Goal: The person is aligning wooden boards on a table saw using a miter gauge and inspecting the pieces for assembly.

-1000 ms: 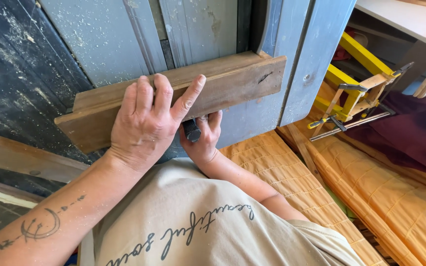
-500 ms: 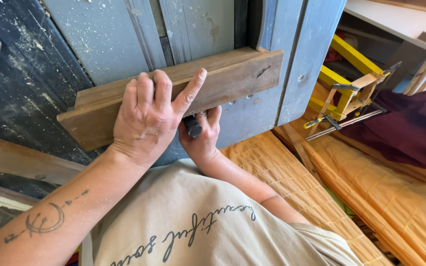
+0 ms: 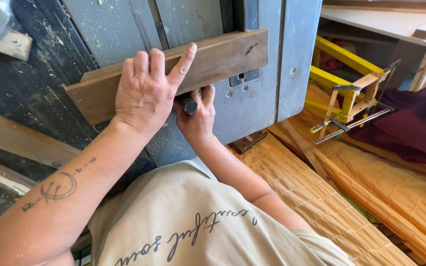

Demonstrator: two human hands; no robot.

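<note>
Machine table point(image 3: 252, 106): I'm seeing a grey-blue metal surface dusted with sawdust, lying under and beyond my grip.
Orange fabric point(image 3: 321, 197): quilted sheets are lying to the right of my gripping arm, below the table edge.
Plank point(image 3: 223, 56): a brown wooden board is resting on edge across the table — my left palm is covering its middle, its ends sticking out either side.
Clamp point(image 3: 351, 106): a yellow-handled bar clamp is sitting well apart, right of the grip.
Left hand point(image 3: 146, 93): fingers spread, pressing flat against the plank.
Right hand point(image 3: 198, 116): curled tight around a dark knob point(image 3: 189, 105), just below the plank and touching my left hand.
</note>
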